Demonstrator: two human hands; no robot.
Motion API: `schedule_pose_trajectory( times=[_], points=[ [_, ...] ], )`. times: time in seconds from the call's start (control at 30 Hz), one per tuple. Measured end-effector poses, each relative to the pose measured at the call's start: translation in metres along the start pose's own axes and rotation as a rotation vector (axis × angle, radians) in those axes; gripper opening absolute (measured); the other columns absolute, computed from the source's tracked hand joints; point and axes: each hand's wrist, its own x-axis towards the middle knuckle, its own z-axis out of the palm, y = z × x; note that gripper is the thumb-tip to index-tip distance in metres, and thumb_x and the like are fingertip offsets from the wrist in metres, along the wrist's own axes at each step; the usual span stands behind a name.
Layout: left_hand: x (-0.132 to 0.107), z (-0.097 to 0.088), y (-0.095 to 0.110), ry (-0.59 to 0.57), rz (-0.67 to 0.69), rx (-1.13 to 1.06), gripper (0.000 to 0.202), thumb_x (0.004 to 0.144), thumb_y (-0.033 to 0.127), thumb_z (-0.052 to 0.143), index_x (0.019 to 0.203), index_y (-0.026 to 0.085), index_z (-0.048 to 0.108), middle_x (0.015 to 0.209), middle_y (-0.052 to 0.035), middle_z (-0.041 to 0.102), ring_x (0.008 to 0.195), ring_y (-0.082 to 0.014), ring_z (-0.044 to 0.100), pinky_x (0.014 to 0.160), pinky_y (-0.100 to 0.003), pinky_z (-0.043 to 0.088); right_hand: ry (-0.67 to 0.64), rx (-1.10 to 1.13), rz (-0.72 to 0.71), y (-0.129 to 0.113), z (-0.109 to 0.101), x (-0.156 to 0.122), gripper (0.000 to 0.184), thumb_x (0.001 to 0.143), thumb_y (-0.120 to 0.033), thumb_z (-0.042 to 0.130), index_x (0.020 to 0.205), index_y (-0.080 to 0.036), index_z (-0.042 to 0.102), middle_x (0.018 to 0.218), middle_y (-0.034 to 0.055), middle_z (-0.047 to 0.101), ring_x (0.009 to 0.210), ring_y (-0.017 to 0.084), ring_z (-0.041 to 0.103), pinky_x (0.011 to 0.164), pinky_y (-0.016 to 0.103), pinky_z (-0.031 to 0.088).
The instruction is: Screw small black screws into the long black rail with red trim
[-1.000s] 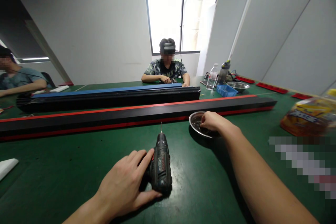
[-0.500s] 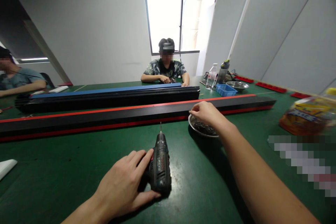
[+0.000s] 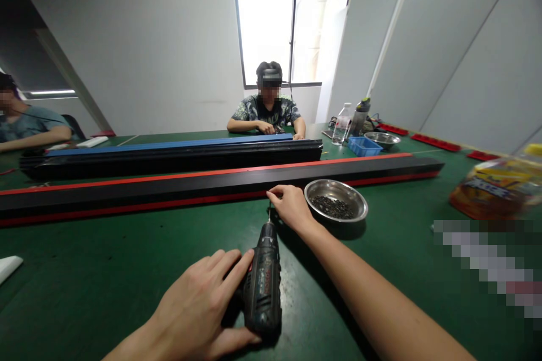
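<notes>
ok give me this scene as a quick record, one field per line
left hand: grips the drill
right hand: fingertips pinched at the tip of the bit; any piece held is too small to tell
drill direction: bit points toward the red-and-black bar
right of right hand: metal bowl holding small dark pieces
behind bar: blue strip on a black length
across table: seated person
</notes>
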Motion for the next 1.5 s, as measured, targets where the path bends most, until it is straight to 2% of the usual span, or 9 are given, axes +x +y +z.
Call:
schedule_pose_trajectory(
  times=[0.13,0.37,0.9,1.1,1.33,1.5],
  points=[
    [0.000,0.001,0.000,-0.006,-0.008,-0.003,0.096,0.086,0.076,0.068,0.155,0.015,0.040,0.130,-0.0182,0.067,0.104,-0.0339,0.068,0.087,-0.046,0.059,0.044,0.020,0.017,0.019,0.010,-0.004,0.023,0.100,-0.031,0.066,0.096,-0.019,0.085,0.100,0.0076,0.084,0.091,0.023,0.077,0.085,0.030,0.053],
    [0.001,0.000,0.001,-0.012,-0.012,-0.002,0.096,0.086,0.077,0.067,0.154,0.014,0.042,0.130,-0.0191,0.067,0.104,-0.0346,0.068,0.086,-0.048,0.060,-0.051,0.071,0.009,0.035,0.012,-0.002,0.027,0.101,-0.031,0.063,0.094,-0.018,0.085,0.098,0.0088,0.084,0.090,0.024,0.077,0.080,0.030,0.050],
    [0.002,-0.001,0.001,0.015,-0.009,0.003,0.094,0.086,0.077,0.068,0.153,0.014,0.047,0.129,-0.0176,0.069,0.103,-0.0331,0.068,0.086,-0.045,0.059,-0.113,0.037,0.013,0.035,0.011,0.001,0.031,0.102,-0.036,0.061,0.094,-0.020,0.085,0.096,0.0076,0.084,0.089,0.024,0.076,0.078,0.028,0.047],
    [0.002,0.000,0.001,0.013,-0.022,-0.004,0.095,0.085,0.077,0.068,0.154,0.016,0.047,0.130,-0.0174,0.069,0.104,-0.0336,0.069,0.087,-0.045,0.059,-0.130,0.015,0.013,0.034,0.010,0.001,0.041,0.105,-0.039,0.052,0.093,-0.020,0.086,0.093,0.0083,0.083,0.090,0.024,0.076,0.080,0.028,0.048],
    [0.001,-0.001,0.002,0.000,-0.026,-0.003,0.095,0.085,0.077,0.068,0.153,0.014,0.046,0.130,-0.0187,0.068,0.104,-0.0346,0.068,0.086,-0.047,0.059,-0.139,0.008,0.019,0.031,0.008,-0.001,0.045,0.106,-0.040,0.049,0.098,-0.020,0.087,0.090,0.0080,0.083,0.089,0.024,0.077,0.078,0.028,0.049],
    [0.001,-0.001,0.002,-0.026,-0.025,-0.013,0.094,0.086,0.077,0.067,0.153,0.014,0.046,0.130,-0.0189,0.068,0.103,-0.0341,0.068,0.086,-0.048,0.059,-0.132,0.020,0.019,0.032,0.009,-0.001,0.048,0.106,-0.041,0.048,0.090,-0.019,0.087,0.083,0.0080,0.082,0.081,0.023,0.076,0.075,0.028,0.048]
  ],
)
